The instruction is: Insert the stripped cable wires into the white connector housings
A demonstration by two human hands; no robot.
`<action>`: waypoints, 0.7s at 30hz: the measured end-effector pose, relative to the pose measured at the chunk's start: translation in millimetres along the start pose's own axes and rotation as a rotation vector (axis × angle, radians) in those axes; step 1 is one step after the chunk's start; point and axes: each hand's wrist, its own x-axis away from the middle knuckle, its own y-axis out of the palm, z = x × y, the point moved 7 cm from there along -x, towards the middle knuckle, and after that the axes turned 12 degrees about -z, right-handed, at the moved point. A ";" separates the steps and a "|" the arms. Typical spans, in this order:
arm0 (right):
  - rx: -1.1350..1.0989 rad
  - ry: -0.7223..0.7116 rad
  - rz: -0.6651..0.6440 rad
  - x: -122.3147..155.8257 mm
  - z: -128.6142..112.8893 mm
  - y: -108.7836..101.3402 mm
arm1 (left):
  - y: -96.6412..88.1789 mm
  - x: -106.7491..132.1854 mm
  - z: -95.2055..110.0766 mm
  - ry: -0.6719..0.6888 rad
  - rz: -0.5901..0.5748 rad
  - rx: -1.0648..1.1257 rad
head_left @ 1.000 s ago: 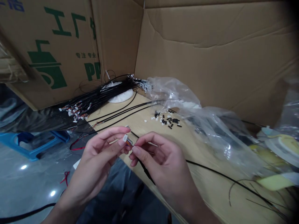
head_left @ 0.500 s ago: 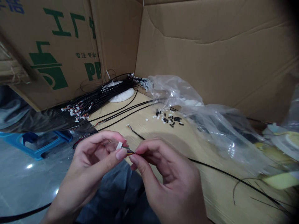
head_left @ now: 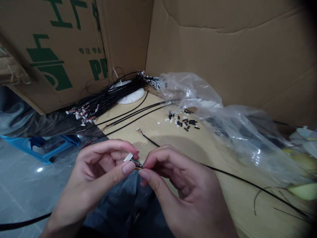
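My left hand [head_left: 96, 175] pinches a small white plastic connector [head_left: 128, 157] between thumb and fingers. My right hand [head_left: 185, 188] pinches the thin coloured wires [head_left: 138, 167] at the end of a black cable [head_left: 247, 180], right beside the connector. That cable runs off across the pale wooden board [head_left: 158, 132] to the lower right. Its other stripped end [head_left: 140, 131] lies on the board above my hands. My fingers hide most of the connector's underside, and I cannot tell whether the wires are seated in it.
A bundle of black cables with white connectors [head_left: 104, 100] lies on a white disc [head_left: 131, 97] at the board's back left. Small black and white parts [head_left: 184, 122] lie loose near a clear plastic bag [head_left: 237, 138]. Cardboard walls [head_left: 223, 49] stand behind; a blue stool [head_left: 42, 148] sits on the floor.
My hands have come closer together and sit lower in the view. The connector and wires now meet between my fingertips. The background has shifted slightly with my head.
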 end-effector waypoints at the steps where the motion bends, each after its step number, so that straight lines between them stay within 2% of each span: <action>1: -0.017 0.017 -0.010 -0.8 1.0 0.3 | 0.9 -0.3 -0.6 -0.009 -0.012 0.001; 6: -0.166 0.144 -0.166 -5.2 8.7 4.8 | 4.0 -3.3 -6.0 -0.072 -0.037 0.087; 8: -0.154 0.174 -0.247 -5.7 9.7 6.8 | 2.8 -4.5 -7.4 -0.072 -0.014 0.131; 10: -0.098 0.147 -0.298 -5.8 7.9 8.4 | 2.2 -5.5 -9.4 -0.069 -0.004 0.152; 12: -0.038 0.097 -0.298 -5.7 5.9 9.2 | 2.1 -5.7 -12.2 -0.072 -0.002 0.151; 17: -0.020 0.077 -0.165 -7.1 10.6 3.9 | -4.1 -1.4 -26.8 -0.127 0.075 0.212; 21: -0.191 0.199 -0.250 -13.1 23.4 8.0 | -11.8 1.2 -42.2 -0.200 0.110 0.244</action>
